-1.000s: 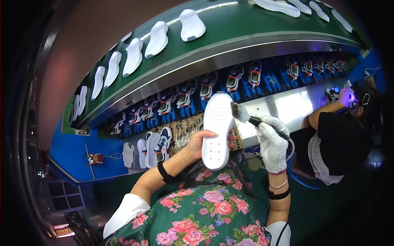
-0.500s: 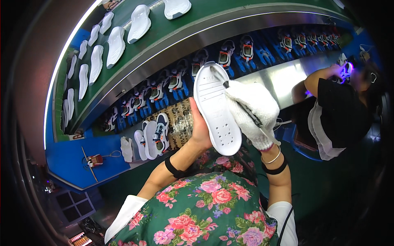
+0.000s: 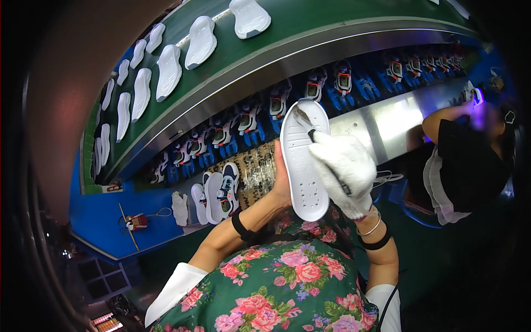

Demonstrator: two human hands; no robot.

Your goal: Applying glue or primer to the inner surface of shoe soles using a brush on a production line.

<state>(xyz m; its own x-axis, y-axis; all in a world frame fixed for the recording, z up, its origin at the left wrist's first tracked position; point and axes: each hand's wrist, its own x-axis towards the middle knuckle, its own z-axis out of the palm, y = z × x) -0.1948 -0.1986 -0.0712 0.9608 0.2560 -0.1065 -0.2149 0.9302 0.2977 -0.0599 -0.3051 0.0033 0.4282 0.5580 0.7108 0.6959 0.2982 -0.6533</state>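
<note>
A white shoe sole (image 3: 301, 166) is held up before me, its small holes toward my body. My bare left hand (image 3: 282, 180) grips it along the left edge, the fingers mostly hidden behind it. My right hand (image 3: 347, 169), in a white knit glove, is closed round a brush (image 3: 311, 133) with a dark handle. The brush's bristles touch the sole's inner face near its far end. Left of my left hand, a shoe (image 3: 229, 188) in white and navy and loose white soles (image 3: 213, 199) lie on the bench.
Shoe uppers on blue holders (image 3: 249, 123) line the lower conveyor. White soles (image 3: 168, 72) rest on the green upper belt (image 3: 310, 16). A pale glove (image 3: 180, 207) and a small brown container (image 3: 136, 222) lie at left. Another person in black (image 3: 467, 160) works at right.
The brush has swept along the sole's far end, which has shifted slightly right and down in view. The upper-belt soles and the shoe uppers also appear farther right.
</note>
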